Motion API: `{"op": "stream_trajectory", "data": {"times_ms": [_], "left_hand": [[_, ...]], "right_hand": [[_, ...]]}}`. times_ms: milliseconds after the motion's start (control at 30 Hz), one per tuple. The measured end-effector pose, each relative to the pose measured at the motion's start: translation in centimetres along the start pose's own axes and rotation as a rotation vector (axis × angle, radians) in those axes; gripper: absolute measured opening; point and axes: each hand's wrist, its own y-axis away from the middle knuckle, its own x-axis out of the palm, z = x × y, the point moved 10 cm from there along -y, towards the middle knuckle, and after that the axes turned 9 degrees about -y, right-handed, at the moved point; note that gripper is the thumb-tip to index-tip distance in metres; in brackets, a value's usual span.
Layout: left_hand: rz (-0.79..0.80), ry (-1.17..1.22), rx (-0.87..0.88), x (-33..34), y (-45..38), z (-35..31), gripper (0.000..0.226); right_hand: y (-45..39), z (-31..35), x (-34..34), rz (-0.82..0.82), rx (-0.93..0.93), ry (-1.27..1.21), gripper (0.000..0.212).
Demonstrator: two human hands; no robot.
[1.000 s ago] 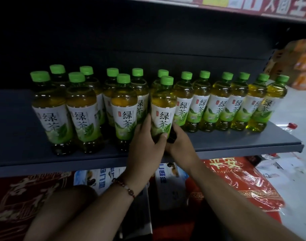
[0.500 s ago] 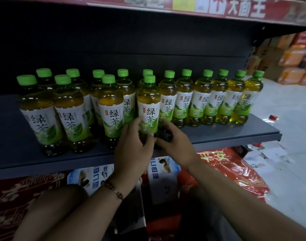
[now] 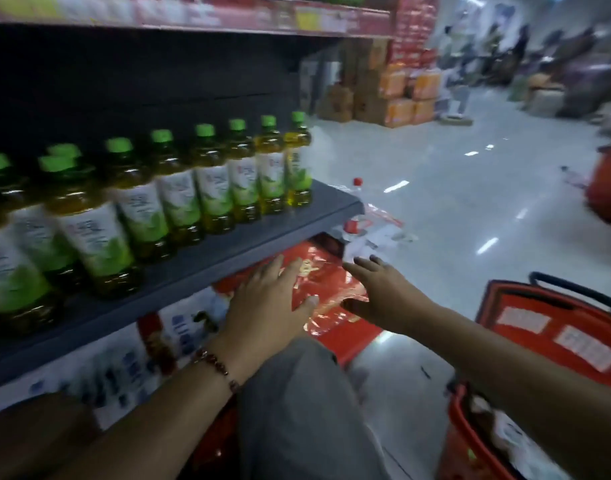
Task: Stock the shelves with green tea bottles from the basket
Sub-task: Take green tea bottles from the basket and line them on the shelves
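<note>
green tea bottles (image 3: 179, 192) on shelf (image 3: 228, 258), left hand (image 3: 266, 299) empty

Ten green-capped bottles (image 3: 179, 188) can be counted on the shelf (image 3: 248, 237) at left, though blur and the frame's left edge may hide more. Two hands (image 3: 266, 299) at centre – both empty. One red basket (image 3: 546, 334) at lower right. Two red-capped bottles (image 3: 356, 183) just past the shelf's right end. Stacked boxes (image 3: 394, 98) in the upper middle – too blurred to count.
</note>
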Motion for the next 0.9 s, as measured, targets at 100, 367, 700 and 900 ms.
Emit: {"op": "stream_trajectory", "data": {"times_ms": [100, 367, 700, 900], "left_hand": [[0.047, -0.031, 0.189, 2.2, -1.3, -8.5, 0.072], [0.269, -0.103, 0.600, 11.2, -0.6, -26.7, 0.072], [0.546, -0.104, 0.838, 20.5, 3.4, -33.4, 0.049], [0.623, -0.111, 0.837, 22.4, 2.6, -32.1, 0.043]], "right_hand": [[5.0, -8.3, -0.9, 0.037, 0.209, 0.026, 0.076], [19.0, -23.3, -0.3, 0.098, 0.607, 0.046, 0.074], [29.3, -29.2, 11.4, 0.379, 0.788, -0.187, 0.078], [29.8, -30.4, 14.5, 0.403, 0.739, -0.151, 0.095]]}}
